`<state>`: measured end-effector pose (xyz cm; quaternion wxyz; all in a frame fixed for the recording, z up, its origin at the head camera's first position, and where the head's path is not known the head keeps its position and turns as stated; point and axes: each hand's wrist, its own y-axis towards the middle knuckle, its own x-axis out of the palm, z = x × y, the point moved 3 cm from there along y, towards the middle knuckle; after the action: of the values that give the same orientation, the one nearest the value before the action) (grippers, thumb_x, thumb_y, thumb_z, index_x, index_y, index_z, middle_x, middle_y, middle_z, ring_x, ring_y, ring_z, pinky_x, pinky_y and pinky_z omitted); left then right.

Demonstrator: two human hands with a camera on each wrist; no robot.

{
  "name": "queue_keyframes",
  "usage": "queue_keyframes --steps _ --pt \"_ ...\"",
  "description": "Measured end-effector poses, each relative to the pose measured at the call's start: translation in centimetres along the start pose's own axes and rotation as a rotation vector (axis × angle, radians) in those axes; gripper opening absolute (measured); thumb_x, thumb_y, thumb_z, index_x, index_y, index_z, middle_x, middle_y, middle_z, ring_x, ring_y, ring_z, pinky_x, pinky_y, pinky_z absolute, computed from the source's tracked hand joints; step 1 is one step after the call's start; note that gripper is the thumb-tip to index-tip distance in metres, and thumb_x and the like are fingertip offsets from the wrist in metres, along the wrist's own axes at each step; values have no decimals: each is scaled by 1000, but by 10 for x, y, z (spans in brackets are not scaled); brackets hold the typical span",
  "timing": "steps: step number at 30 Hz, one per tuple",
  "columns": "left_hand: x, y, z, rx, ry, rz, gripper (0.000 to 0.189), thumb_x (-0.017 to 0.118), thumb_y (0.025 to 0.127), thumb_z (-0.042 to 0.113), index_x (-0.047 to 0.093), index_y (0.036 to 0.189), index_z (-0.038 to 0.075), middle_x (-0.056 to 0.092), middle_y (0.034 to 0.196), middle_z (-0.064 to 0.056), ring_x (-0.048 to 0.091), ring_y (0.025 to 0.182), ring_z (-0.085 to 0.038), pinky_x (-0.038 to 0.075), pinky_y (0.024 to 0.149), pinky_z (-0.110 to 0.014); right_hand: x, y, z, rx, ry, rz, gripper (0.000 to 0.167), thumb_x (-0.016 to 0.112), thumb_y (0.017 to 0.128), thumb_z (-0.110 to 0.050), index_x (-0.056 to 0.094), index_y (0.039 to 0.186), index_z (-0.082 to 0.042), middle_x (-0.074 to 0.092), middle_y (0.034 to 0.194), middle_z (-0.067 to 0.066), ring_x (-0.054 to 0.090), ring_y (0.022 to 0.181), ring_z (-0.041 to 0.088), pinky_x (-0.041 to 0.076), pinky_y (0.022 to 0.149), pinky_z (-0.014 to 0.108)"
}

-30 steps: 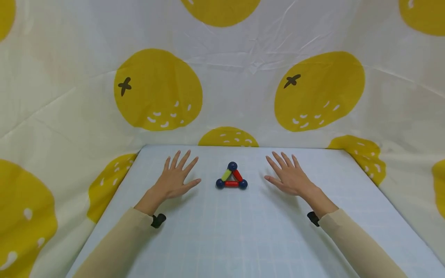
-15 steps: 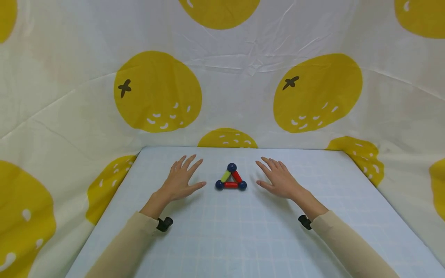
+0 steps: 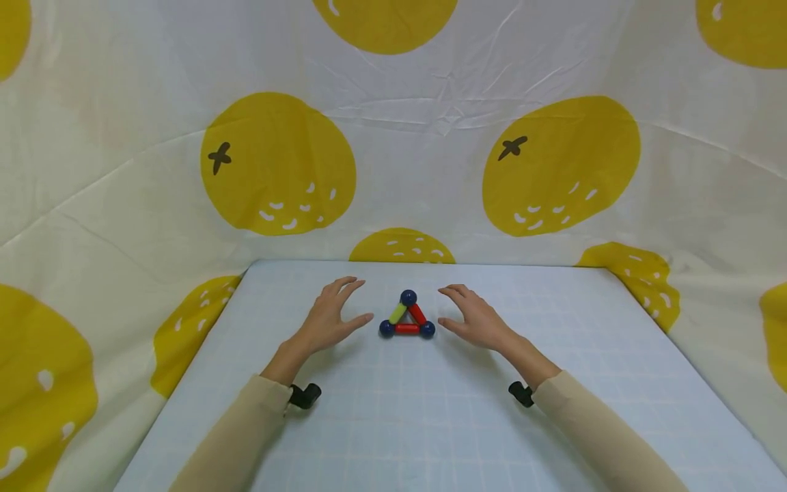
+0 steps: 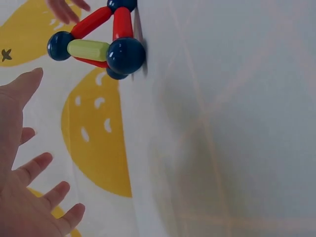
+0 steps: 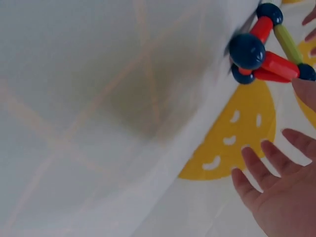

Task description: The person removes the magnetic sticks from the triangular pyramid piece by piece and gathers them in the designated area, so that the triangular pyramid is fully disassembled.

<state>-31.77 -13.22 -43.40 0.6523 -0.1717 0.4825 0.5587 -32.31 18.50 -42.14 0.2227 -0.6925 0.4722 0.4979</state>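
A small pyramid-shaped frame [image 3: 407, 329] of dark blue balls joined by red rods and a yellow-green rod stands on the table in the head view. The left wrist view shows its yellow-green rod [image 4: 89, 50] beside the raised blue ball [image 4: 60, 45]. To the left of the frame is my left hand [image 3: 326, 324], fingers spread and slightly bent, holding nothing. On the opposite side, my right hand [image 3: 476, 321] faces it with loosely bent fingers, also holding nothing. A narrow gap separates each hand from the frame. In the right wrist view, a red rod [image 5: 279, 64] appears near the thumb.
A pale cloth with a faint grid covers the table [image 3: 393, 424]. Behind and at both sides hangs a white curtain [image 3: 418, 164] printed with yellow fruit. A small black device [image 3: 305, 395] is worn on the left wrist, another [image 3: 521, 394] on the right.
Both hands have moved inward toward the frame from either side, and their fingers have gone from widely spread to more bent. The frame has stayed in place on the table.
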Motion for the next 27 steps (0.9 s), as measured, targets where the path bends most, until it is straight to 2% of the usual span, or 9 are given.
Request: queue_keyframes --steps 6,10,15,18,22,27 --pt "6 9 9 -35 -122 3 65 74 93 45 52 146 17 46 152 -7 41 140 -31 36 114 -57 4 6 -3 11 94 18 63 73 96 -30 48 149 -7 52 146 14 57 126 36 48 102 54" --pt "9 15 17 -33 -185 13 61 74 93 43 55 144 15 50 147 -8 45 137 -31 37 114 -55 8 10 -5 -5 172 30 59 73 96 -27 51 145 -4 57 139 17 60 118 35 51 98 53" --pt "16 22 25 -23 -257 13 56 75 94 36 56 142 13 56 140 -11 54 126 -34 46 106 -53 15 16 -7 -31 244 22 51 73 96 -23 57 137 2 63 129 21 63 109 34 52 94 51" --pt "21 27 31 -27 -281 1 55 75 95 35 56 141 13 58 134 -11 58 119 -32 50 101 -50 19 18 -9 -27 263 19 47 73 95 -22 61 133 4 66 123 21 63 104 33 54 90 48" --pt "26 33 38 -40 -285 -20 54 74 95 35 55 141 13 60 128 -10 60 114 -27 51 100 -47 20 22 -12 -22 276 26 43 74 94 -20 64 128 4 68 118 19 64 99 30 55 85 42" --pt "32 39 45 -37 -313 -38 52 74 96 33 56 140 12 62 126 -17 61 110 -29 52 100 -48 23 25 -12 -29 257 20 36 74 95 -20 68 122 3 70 113 14 65 93 27 55 80 35"
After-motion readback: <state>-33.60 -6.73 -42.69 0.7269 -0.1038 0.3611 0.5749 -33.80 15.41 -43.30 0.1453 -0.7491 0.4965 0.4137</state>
